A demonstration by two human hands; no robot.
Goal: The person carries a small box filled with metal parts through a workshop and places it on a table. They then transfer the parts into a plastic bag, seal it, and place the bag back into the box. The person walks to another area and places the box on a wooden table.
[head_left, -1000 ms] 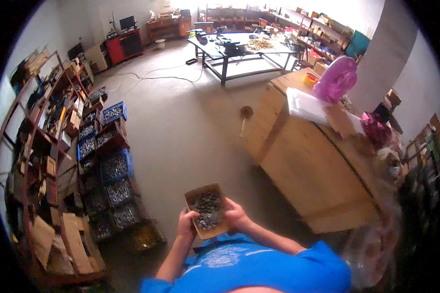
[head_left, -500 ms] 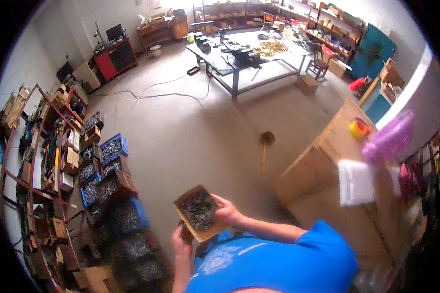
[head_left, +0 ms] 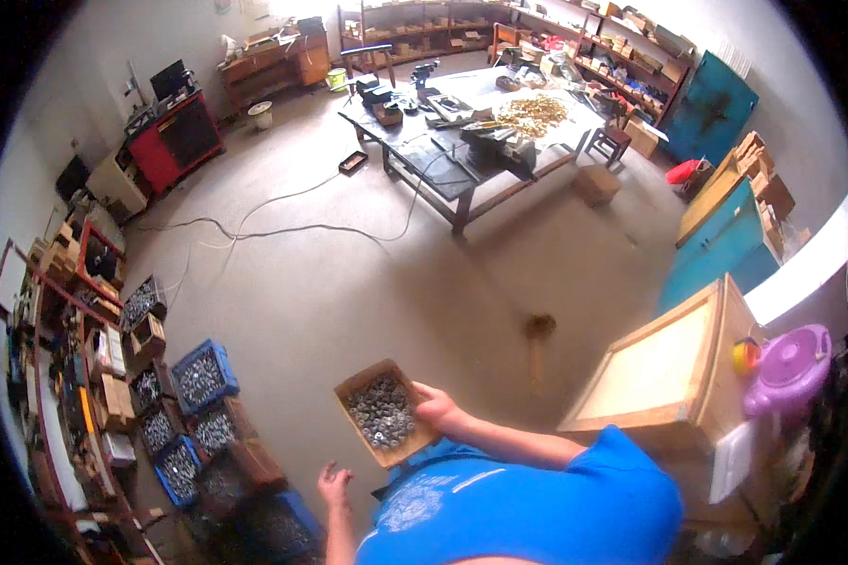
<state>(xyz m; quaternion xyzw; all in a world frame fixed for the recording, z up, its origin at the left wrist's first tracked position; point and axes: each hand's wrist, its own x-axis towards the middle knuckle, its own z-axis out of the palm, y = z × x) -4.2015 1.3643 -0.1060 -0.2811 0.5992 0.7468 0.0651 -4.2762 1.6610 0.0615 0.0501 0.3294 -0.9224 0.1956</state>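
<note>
In front of my body I carry a small open cardboard box (head_left: 415,455), tilted so its inside shows. Small grey metal parts (head_left: 380,412) fill much of it; their exact kind is too small to make out. My right hand (head_left: 437,409) grips the box by its right side. Apart from the box, lower and to its left, my left hand (head_left: 334,484) has its fingers loosely bent and spread, with nothing in them.
Blue and brown crates (head_left: 202,379) of metal parts stand along the left shelving (head_left: 61,377). A wooden crate (head_left: 645,367) and a purple plastic item (head_left: 789,370) are at the right. A worktable (head_left: 424,169) stands ahead; cables (head_left: 301,227) cross the floor.
My left hand has let go of the box and moved down and left. The right hand still holds it. The view has turned, shifting the crates and worktable in the picture.
</note>
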